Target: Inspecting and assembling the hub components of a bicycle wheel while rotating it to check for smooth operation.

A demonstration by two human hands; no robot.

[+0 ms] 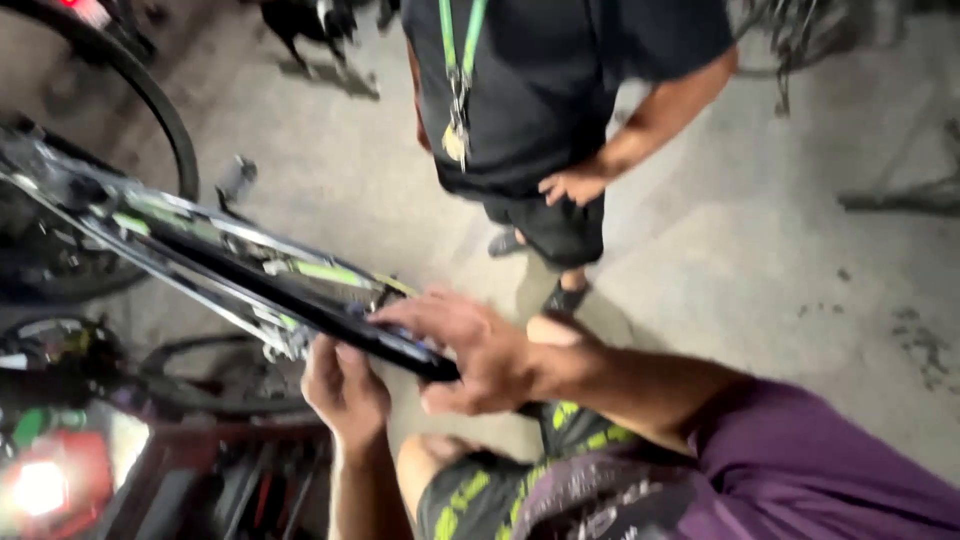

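Note:
A bicycle frame, black and silver with green accents, slants from the upper left down to the middle of the view. My right hand lies over its lower black end with the fingers wrapped on the tube. My left hand grips the same tube from underneath, just to the left. My purple sleeve and patterned shorts fill the lower right.
Another person in a dark shirt with a green lanyard and keys stands close ahead, one hand at the hip. A bicycle wheel rises at upper left. A red light glows at lower left. Concrete floor spreads right.

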